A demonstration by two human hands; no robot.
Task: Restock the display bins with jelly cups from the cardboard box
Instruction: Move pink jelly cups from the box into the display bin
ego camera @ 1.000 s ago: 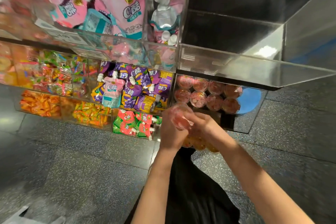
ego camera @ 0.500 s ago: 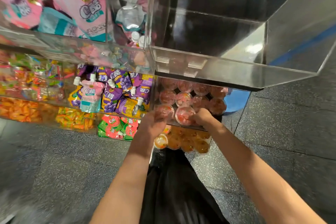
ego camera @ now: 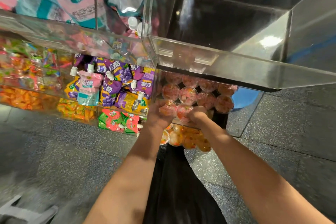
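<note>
Both my hands reach into a clear acrylic bin (ego camera: 241, 125) that holds several pink jelly cups (ego camera: 188, 94) in rows. My left hand (ego camera: 158, 116) grips a pink jelly cup (ego camera: 168, 108) at the bin's front left. Right beside it, my right hand (ego camera: 197, 116) holds another pink jelly cup (ego camera: 183, 112) against the front row. One tier down, a bin holds several orange jelly cups (ego camera: 189, 139), partly hidden by my wrists. The cardboard box is out of view.
An empty clear bin (ego camera: 218, 65) juts out above the pink cups, close over my hands. Bins to the left hold purple and pink drink pouches (ego camera: 116, 85), red-green pouches (ego camera: 118, 120) and orange snack packs (ego camera: 21, 96). Grey speckled floor (ego camera: 63, 160) lies below.
Both hands moved forward from in front of the shelf into the pink-cup bin, carrying the cups to its front row. The camera drew closer to the bins.
</note>
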